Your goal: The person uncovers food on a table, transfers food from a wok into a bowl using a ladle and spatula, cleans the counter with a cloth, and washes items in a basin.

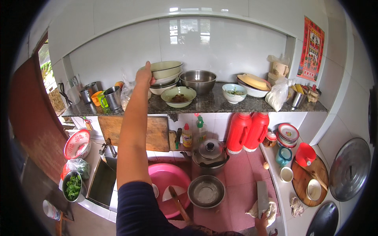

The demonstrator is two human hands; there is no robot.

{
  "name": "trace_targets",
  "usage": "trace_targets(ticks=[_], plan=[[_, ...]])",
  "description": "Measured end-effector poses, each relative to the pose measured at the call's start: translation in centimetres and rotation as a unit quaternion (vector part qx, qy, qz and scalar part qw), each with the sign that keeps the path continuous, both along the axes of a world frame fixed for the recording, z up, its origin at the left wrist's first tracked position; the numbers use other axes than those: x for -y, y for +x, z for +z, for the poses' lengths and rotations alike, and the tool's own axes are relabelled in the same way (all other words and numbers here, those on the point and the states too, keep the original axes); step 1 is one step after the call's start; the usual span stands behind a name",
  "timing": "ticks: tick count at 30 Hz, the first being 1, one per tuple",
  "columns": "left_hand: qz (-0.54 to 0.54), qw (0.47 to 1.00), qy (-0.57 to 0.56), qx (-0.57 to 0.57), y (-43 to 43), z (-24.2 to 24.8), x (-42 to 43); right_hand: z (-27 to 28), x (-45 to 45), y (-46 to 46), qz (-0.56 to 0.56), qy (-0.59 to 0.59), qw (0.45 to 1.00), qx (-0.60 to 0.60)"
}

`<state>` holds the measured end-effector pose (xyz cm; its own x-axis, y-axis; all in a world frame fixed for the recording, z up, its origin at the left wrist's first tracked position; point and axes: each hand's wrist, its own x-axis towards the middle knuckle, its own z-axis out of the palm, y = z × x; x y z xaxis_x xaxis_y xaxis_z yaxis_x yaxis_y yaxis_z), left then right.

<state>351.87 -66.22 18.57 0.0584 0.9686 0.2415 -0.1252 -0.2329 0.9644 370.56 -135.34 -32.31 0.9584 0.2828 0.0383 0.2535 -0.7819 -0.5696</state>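
My left hand (143, 76) reaches up to the granite shelf and grips the left rim of a pale green enamel basin (165, 69). That basin tops a stack of bowls (163, 89). Just in front of the stack, a pale green enamel bowl (178, 96) holds some brown food. A stainless steel bowl (198, 81) stands to its right. Low at the right, my right hand (261, 221) holds a cleaver (262, 196), its broad blade pointing away from me. A whitish cloth (270, 211) lies against or under the cleaver; whether my hand also holds it is unclear.
Below me are a pink basin (156, 174), a metal bowl (206, 191) and a lidded kettle (210, 156). Two red thermos flasks (238, 132) stand behind. A sink (102, 183) and a pot of leafy greens (73, 188) are left. An egg (266, 165) rests near the right ledge.
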Motion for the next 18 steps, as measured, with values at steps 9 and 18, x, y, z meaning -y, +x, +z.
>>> trace_targets(ticks=[9,18], plan=[[-0.078,0.992,0.102,0.016,-1.4,-8.2,10.0,-0.9,1.3,0.1,0.021,-0.015,0.999,0.044],[-0.327,0.867,0.219,-0.306,-10.0,-34.9,39.0,5.8,3.4,-6.8,0.053,0.253,0.966,0.005]])
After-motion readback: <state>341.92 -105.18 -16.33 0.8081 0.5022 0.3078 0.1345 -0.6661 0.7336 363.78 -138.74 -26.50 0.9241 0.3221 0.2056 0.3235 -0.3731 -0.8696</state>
